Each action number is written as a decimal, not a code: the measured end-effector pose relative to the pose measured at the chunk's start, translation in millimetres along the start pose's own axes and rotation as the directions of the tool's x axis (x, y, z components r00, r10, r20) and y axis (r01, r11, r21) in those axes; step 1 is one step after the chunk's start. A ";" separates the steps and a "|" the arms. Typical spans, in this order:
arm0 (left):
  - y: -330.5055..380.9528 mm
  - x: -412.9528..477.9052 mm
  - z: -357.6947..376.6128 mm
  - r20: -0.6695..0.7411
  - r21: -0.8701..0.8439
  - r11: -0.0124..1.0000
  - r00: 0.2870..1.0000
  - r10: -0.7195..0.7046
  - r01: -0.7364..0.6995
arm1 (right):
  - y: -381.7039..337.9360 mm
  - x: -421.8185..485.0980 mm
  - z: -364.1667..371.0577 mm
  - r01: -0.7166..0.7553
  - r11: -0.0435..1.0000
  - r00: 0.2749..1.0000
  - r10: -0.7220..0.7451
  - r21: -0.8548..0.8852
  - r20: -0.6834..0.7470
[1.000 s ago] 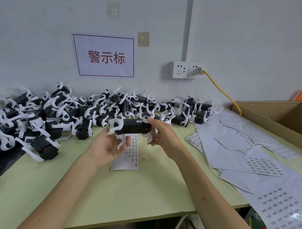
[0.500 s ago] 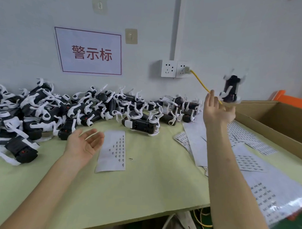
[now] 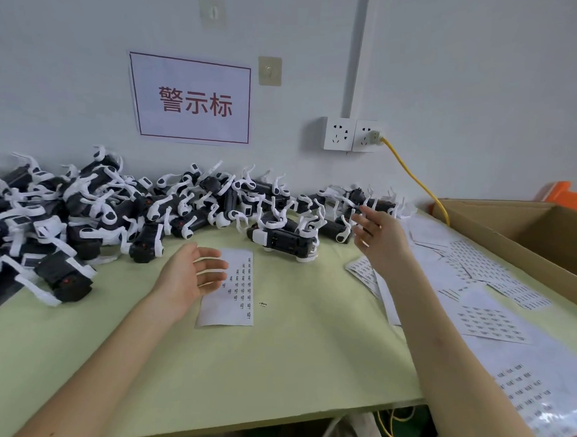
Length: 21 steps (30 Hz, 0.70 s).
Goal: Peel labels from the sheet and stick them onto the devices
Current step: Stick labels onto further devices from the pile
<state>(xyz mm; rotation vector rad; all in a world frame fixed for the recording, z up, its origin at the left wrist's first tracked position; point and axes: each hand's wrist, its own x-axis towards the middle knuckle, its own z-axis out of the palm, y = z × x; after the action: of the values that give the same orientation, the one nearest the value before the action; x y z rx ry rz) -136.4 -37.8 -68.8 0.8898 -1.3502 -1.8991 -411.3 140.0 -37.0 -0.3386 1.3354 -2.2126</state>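
Your right hand (image 3: 381, 238) was held out, fingers spread and empty, toward the black-and-white plastic device (image 3: 284, 241). Your left hand (image 3: 187, 277) hovered open over the white label sheet (image 3: 231, 309), probably ready to peel.

The pale green worktop (image 3: 292, 365) lies open near; piled black-and-white plastic devices (image 3: 84, 208) block far left; white label sheets (image 3: 493, 323) and brown cardboard box (image 3: 548, 227) crowd right.

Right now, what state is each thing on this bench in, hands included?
Left hand: open, empty, palm up.
Right hand: open, empty, fingers spread.
Label sheet: flat on the table, partly peeled.
Loose label: lying on the table beside the sheet.
Devices: heaped in a pile.
Cardboard box: open.
Yellow cable: plugged into the right socket.
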 end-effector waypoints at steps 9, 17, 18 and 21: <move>-3.4 4.5 -3.7 0.006 0.119 0.993 1.000 0.023 -0.023 | 74.4 -7.9 48.1 0.480 0.149 0.865 -0.245 -0.865 0.438; -3.6 -0.5 -0.2 0.121 0.094 0.995 0.991 -0.054 0.043 | 91.8 -0.2 37.9 0.467 -0.168 0.775 -0.395 -0.868 0.493; -3.7 -1.2 0.4 0.137 0.097 0.994 0.988 -0.065 0.052 | 90.9 0.2 36.9 0.479 -0.144 0.771 -0.403 -0.866 0.493; -5.1 -1.5 1.9 0.197 0.127 0.989 0.976 -0.094 0.070 | 85.2 -2.6 34.4 0.534 -0.009 0.738 -0.483 -0.845 0.472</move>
<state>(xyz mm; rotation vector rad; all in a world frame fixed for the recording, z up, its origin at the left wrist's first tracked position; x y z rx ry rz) -137.6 -34.1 -73.0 0.8389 -1.5844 -2.0348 -366.7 84.2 -94.8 -1.5829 2.8316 -1.3022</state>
